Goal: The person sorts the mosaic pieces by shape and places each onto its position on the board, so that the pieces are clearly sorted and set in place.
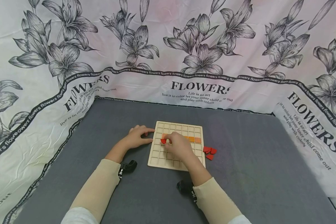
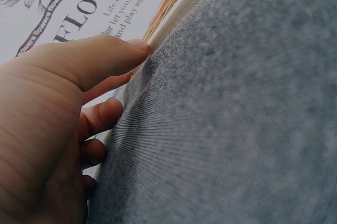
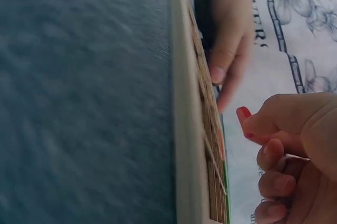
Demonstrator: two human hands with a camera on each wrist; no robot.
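Observation:
A square wooden grid board [image 1: 161, 161] lies on the dark tabletop. Thumb and index finger of my right hand [image 1: 180, 147] pinch a small red piece [image 1: 163, 141] with a curved edge over the board's left part. The right wrist view shows this red piece [image 3: 243, 121] held off the board, the other fingers curled. My left hand [image 1: 136, 137] is at the board's left edge, thumb and index fingertips right at the rim. Orange square tiles [image 1: 198, 140] form a row across the grid, partly hidden behind my right hand.
Several loose red pieces [image 1: 209, 150] lie beside the board's right edge. A floral printed cloth [image 1: 201, 90] hangs around the back and sides of the grey table [image 1: 254, 174]. Dark wrist devices [image 1: 128, 166] sit under both forearms.

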